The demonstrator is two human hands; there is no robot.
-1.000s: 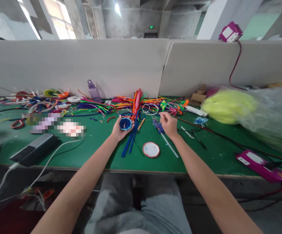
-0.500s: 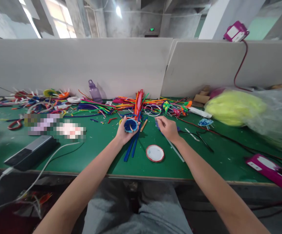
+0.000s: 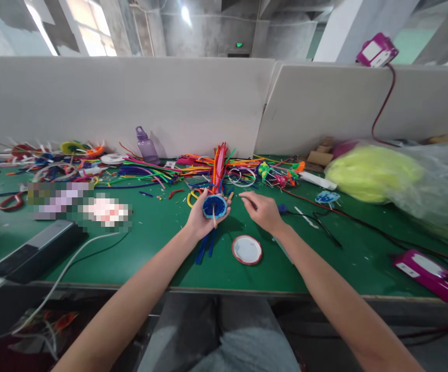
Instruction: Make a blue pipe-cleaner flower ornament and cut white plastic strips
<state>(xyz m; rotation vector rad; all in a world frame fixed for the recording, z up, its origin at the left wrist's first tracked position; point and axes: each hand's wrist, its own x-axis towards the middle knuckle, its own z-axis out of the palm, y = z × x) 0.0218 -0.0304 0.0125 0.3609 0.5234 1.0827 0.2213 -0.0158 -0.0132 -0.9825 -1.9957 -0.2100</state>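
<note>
My left hand (image 3: 197, 217) cradles a small blue bowl-shaped piece (image 3: 217, 207) with a lighter blue rim, its hollow side turned toward me. A thin tan stick (image 3: 215, 219) stands out of its hollow. To the right, my right hand (image 3: 261, 211) hovers over the table, thumb and forefinger pinched together; anything between them is too small to make out. Blue strips (image 3: 204, 248) lie under my left hand. Between my forearms rests a round white lid (image 3: 246, 249) with a red rim.
Colourful strips (image 3: 193, 168) are heaped along the back beside a purple bottle (image 3: 146, 146). At left lies a dark power bank (image 3: 38, 250) with a white cable. Yellow material in plastic bags (image 3: 374, 173) and a magenta power strip (image 3: 433, 276) occupy the right.
The blue piece has come slightly toward me and to the right, and its stick now leans out over the rim. My right hand has shifted a little left, toward it. The view has tilted slightly.
</note>
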